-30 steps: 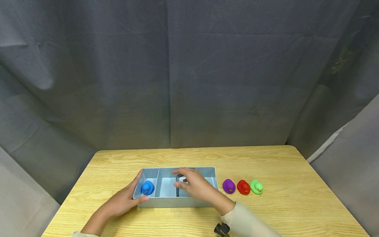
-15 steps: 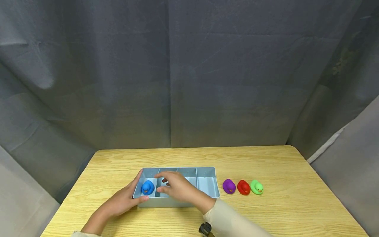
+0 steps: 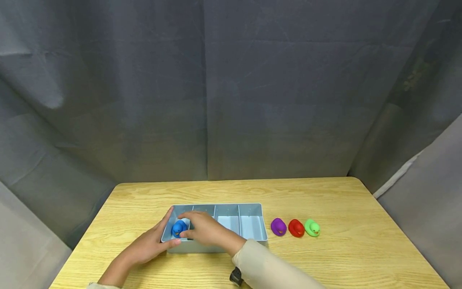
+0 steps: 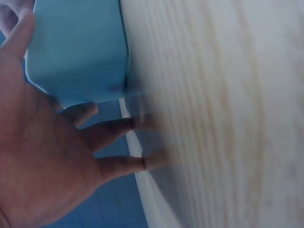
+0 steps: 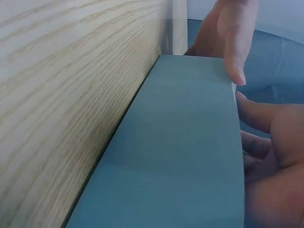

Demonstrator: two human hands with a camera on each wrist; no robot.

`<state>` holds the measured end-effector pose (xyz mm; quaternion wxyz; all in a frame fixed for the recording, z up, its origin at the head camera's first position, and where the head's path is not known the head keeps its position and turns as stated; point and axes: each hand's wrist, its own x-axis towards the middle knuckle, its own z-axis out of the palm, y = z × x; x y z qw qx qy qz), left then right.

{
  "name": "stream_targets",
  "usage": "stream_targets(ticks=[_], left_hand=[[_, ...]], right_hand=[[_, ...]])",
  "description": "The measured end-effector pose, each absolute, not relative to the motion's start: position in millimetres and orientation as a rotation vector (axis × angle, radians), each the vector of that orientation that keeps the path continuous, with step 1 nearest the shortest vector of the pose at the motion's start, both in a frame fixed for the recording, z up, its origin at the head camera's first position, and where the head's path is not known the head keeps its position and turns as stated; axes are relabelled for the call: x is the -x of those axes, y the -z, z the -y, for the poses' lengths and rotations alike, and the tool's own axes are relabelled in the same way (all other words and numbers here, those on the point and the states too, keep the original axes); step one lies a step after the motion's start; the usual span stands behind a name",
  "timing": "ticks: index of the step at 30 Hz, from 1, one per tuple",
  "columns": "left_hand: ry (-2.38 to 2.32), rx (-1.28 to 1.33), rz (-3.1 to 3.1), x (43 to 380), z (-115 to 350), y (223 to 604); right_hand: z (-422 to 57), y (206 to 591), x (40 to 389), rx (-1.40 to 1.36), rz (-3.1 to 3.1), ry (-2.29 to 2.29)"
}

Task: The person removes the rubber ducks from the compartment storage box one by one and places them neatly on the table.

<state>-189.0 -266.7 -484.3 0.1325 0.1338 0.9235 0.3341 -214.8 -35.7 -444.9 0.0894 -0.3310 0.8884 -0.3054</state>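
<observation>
A grey-blue divided tray (image 3: pixel 195 247) lies on the wooden table with its long side towards me. In its leftmost compartment sits a blue rubber duck (image 3: pixel 178 228). My left hand (image 3: pixel 146 245) holds the tray's left end, thumb over the front rim and fingers along the end wall; the left wrist view shows the lower fingers (image 4: pixel 114 130) reaching down to the table. Over the compartment beside it, my right hand (image 3: pixel 205 229) reaches left with its thumb and index finger apart at the duck's right side. In the right wrist view the tray's front wall (image 5: pixel 175 133) hides the duck.
Right of the tray a purple duck (image 3: pixel 278 227), a red duck (image 3: pixel 296 228) and a green duck (image 3: pixel 312 228) stand in a row on the table (image 3: pixel 346 249). Grey curtains (image 3: pixel 281 100) hang behind and at both sides.
My right hand has moved left across the tray, from its middle compartments to the blue duck. The left hand, the tray and the ducks have stayed in place.
</observation>
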Motion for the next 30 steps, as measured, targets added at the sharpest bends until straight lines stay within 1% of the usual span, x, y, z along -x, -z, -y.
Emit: stream_targets(ticks=[5, 15, 30], left_hand=[[-0.977, -0.403, -2.676, 188.5, 267.2, 484.7], [-0.980, -0.416, -2.669, 188.1, 266.0, 484.5], [-1.021, -0.416, -2.636, 187.7, 265.6, 483.2]], right_hand=[[44.6, 449.0, 217.5, 0.994, -2.669, 0.843], [59.8, 462.0, 223.0, 0.921, -2.770, 0.763], [71.8, 466.9, 221.6, 0.737, -2.940, 0.721]])
